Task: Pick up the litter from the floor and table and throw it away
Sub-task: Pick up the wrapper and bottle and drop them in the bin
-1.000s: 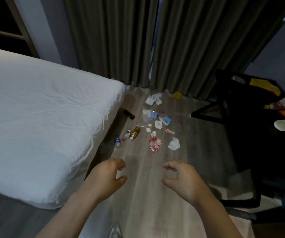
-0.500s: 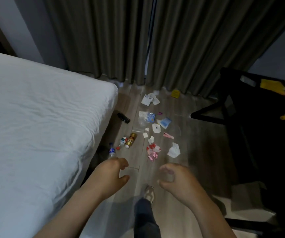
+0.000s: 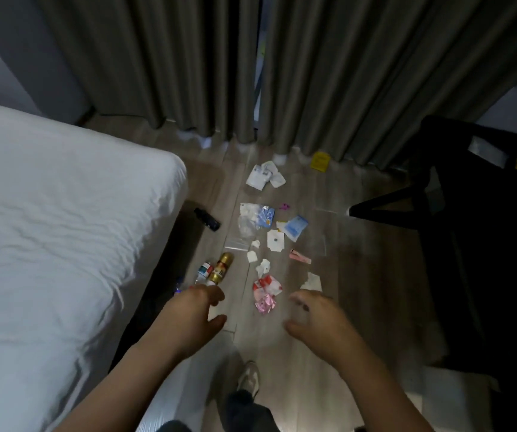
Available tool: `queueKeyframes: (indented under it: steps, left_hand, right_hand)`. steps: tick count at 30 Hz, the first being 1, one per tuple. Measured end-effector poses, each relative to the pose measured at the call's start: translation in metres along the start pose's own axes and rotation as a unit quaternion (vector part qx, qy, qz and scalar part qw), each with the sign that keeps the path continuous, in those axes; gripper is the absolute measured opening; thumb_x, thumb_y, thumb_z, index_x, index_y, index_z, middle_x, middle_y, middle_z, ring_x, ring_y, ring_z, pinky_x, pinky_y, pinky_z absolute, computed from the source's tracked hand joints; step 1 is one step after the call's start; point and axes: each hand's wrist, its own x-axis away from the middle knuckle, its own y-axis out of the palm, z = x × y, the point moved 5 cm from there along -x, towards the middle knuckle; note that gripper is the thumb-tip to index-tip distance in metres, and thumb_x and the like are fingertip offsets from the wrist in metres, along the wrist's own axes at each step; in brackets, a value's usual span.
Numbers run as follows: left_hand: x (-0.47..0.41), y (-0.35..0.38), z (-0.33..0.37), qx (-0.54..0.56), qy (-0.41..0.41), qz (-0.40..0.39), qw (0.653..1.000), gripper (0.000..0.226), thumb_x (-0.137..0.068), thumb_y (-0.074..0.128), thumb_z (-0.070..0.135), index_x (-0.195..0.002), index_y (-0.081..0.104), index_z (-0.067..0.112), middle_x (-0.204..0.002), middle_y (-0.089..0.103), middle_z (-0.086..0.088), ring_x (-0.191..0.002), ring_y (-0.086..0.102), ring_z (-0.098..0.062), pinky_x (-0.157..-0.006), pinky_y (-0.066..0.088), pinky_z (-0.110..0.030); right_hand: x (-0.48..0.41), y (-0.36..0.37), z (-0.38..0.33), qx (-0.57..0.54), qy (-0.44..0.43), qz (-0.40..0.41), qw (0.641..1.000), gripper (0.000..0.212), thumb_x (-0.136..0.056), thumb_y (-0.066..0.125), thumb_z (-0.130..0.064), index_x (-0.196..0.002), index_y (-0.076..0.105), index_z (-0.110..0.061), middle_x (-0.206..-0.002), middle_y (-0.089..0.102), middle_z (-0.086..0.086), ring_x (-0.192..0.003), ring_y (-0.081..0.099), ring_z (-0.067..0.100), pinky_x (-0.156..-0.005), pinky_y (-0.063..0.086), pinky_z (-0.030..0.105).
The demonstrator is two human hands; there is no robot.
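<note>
Your left hand (image 3: 188, 318) and right hand (image 3: 321, 322) hover empty over the floor (image 3: 363, 291), both loosely curled, and the litter (image 3: 275, 241) lies scattered just ahead beside the bed (image 3: 64, 229). Go for the nearest bits first: pinch the crumpled wrapper (image 3: 266, 288) lying between your hands, then close your left hand round the gold bottle (image 3: 223, 269) just beyond it so it can't roll under the bed.

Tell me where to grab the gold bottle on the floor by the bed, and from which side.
Grip the gold bottle across its labelled middle, from above: it lies on its side, so the round body offers itself across its width. A small bottle lies close on its left, so its right side is probably freer. The left hand is nearest.
</note>
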Motion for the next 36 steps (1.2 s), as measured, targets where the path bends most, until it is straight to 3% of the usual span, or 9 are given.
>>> queueKeyframes:
  steps: [5, 11, 15, 20, 25, 30, 33, 36]
  left_hand:
    - [-0.079, 0.022, -0.011, -0.005, -0.015, -0.038, 0.999, 0.037, -0.089, 0.058, 0.037, -0.126, 0.053, 0.028, -0.119, 0.058, 0.01, -0.102, 0.055, -0.006, -0.088, 0.045, -0.018]
    - [-0.169, 0.09, -0.053, 0.004, -0.034, -0.085, 0.996, 0.039, -0.091, 0.058, 0.034, -0.128, 0.051, 0.026, -0.122, 0.058, 0.007, -0.108, 0.056, -0.007, -0.092, 0.045, -0.018]
    - [-0.229, 0.163, -0.101, 0.0, -0.049, -0.097, 0.994, 0.045, -0.09, 0.059, 0.035, -0.132, 0.046, 0.025, -0.124, 0.058, 0.006, -0.109, 0.056, -0.007, -0.092, 0.046, -0.018]
    - [-0.307, 0.264, -0.164, -0.014, -0.038, -0.096, 0.995, 0.049, -0.089, 0.06, 0.036, -0.134, 0.045, 0.025, -0.129, 0.055, 0.005, -0.114, 0.054, -0.009, -0.093, 0.046, -0.02]
    - [-0.389, 0.374, -0.229, -0.038, 0.009, -0.088, 0.995, 0.048, -0.089, 0.059, 0.037, -0.133, 0.045, 0.026, -0.128, 0.055, 0.005, -0.112, 0.054, -0.009, -0.09, 0.043, -0.019]
    - [-0.452, 0.466, -0.28, -0.056, 0.067, -0.086, 0.992, 0.043, -0.087, 0.062, 0.036, -0.127, 0.049, 0.025, -0.124, 0.057, 0.004, -0.108, 0.056, -0.01, -0.086, 0.042, -0.018]
    - [-0.491, 0.506, -0.305, -0.065, 0.097, -0.072, 0.991, 0.055, -0.087, 0.063, 0.036, -0.136, 0.041, 0.026, -0.13, 0.054, 0.004, -0.114, 0.054, -0.01, -0.093, 0.047, -0.024]
    - [-0.523, 0.526, -0.318, -0.055, 0.119, -0.036, 0.991, 0.055, -0.086, 0.064, 0.036, -0.136, 0.041, 0.026, -0.127, 0.054, 0.004, -0.108, 0.055, -0.008, -0.087, 0.048, -0.022]
  right_hand:
    - [-0.074, 0.007, 0.03, -0.004, 0.02, -0.02, 1.0, 0.05, -0.083, 0.07, -0.034, -0.13, 0.052, -0.028, -0.132, 0.054, -0.006, -0.116, 0.054, 0.012, -0.088, 0.036, 0.015]
    - [-0.159, 0.067, 0.088, 0.016, 0.058, -0.035, 0.998, 0.059, -0.085, 0.067, -0.038, -0.138, 0.044, -0.025, -0.138, 0.049, -0.005, -0.124, 0.048, 0.014, -0.097, 0.031, 0.015]
    - [-0.219, 0.133, 0.141, 0.051, 0.052, -0.016, 0.997, 0.062, -0.081, 0.07, -0.038, -0.136, 0.051, -0.015, -0.131, 0.058, 0.007, -0.117, 0.057, 0.022, -0.098, 0.043, 0.024]
    - [-0.295, 0.222, 0.218, 0.033, 0.098, -0.01, 0.995, 0.066, -0.08, 0.071, -0.038, -0.138, 0.042, -0.025, -0.135, 0.049, -0.003, -0.122, 0.048, 0.014, -0.092, 0.027, 0.013]
    - [-0.38, 0.316, 0.297, 0.069, 0.08, -0.001, 0.994, 0.061, -0.079, 0.073, -0.036, -0.133, 0.049, -0.018, -0.132, 0.052, 0.004, -0.118, 0.052, 0.019, -0.096, 0.035, 0.019]
    - [-0.451, 0.395, 0.367, 0.135, 0.065, -0.028, 0.988, 0.089, -0.075, 0.075, -0.046, -0.148, 0.029, -0.021, -0.151, 0.034, 0.004, -0.135, 0.037, 0.022, -0.112, 0.034, 0.034]
    - [-0.487, 0.432, 0.403, 0.185, 0.035, -0.03, 0.982, 0.105, -0.072, 0.077, -0.049, -0.152, 0.014, -0.025, -0.157, 0.022, 0.002, -0.142, 0.025, 0.024, -0.116, 0.027, 0.037]
    - [-0.512, 0.455, 0.428, 0.193, 0.018, -0.014, 0.981, 0.112, -0.071, 0.077, -0.048, -0.152, 0.001, -0.032, -0.16, 0.012, -0.001, -0.145, 0.018, 0.025, -0.117, 0.022, 0.039]
